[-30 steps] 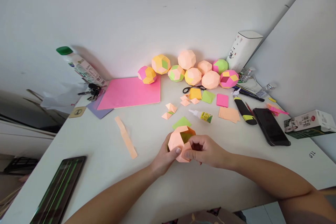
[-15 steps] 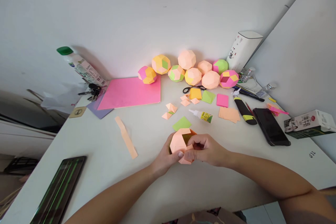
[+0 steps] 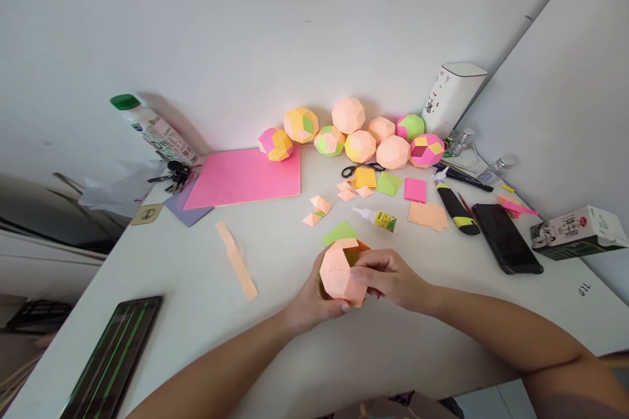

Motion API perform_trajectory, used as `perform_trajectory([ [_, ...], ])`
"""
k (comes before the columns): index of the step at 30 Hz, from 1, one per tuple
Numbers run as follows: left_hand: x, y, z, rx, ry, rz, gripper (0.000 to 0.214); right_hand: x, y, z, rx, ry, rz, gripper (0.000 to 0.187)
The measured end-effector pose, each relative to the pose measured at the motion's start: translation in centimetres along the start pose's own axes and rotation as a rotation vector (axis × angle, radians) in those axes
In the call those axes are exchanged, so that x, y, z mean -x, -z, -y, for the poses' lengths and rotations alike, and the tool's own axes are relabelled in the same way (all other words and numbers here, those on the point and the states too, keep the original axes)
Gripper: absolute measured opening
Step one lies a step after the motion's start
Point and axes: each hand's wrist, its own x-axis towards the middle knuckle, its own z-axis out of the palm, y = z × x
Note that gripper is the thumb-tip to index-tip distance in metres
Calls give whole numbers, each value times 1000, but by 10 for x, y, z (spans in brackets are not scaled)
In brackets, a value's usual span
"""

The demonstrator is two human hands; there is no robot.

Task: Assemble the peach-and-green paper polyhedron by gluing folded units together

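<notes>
A peach paper ball (image 3: pixel 338 272) with flat facets and a gap at its upper right is held between both hands. My left hand (image 3: pixel 310 298) cups it from the left and below, thumb along its lower edge. My right hand (image 3: pixel 393 278) pinches the right wall beside the gap, thumb and fingers on either side of the paper. Just beyond the ball lies a green paper square (image 3: pixel 341 232). Small folded peach pieces (image 3: pixel 320 203) and a glue bottle (image 3: pixel 382 219) with a white nozzle lie farther back.
Several finished paper balls (image 3: pixel 348 116) line the wall, near scissors (image 3: pixel 362 169) and sticky-note stacks (image 3: pixel 415 190). On the right are a utility knife (image 3: pixel 457 209), a phone (image 3: pixel 506 236) and a milk carton (image 3: pixel 577 232). A peach strip (image 3: pixel 236 260), pink board (image 3: pixel 246 177) and dark tray (image 3: pixel 115 353) lie left.
The flap at the ball's front right now lies flush with the ball. My right thumb has shifted up to the rim of the gap, and my left thumb has slid lower.
</notes>
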Motion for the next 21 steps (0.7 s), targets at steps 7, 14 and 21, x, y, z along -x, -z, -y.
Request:
perform_trajectory([
  [7, 1, -1, -6, -63, 15, -9, 73, 2, 0, -1, 102, 29, -6, 43],
  [14, 4, 5, 0, -62, 60, -89, 77, 1, 1, 6, 122, -77, 51, 39],
  [21, 9, 13, 10, -28, 119, -220, 80, -3, 8, 11, 35, -272, 77, 32],
])
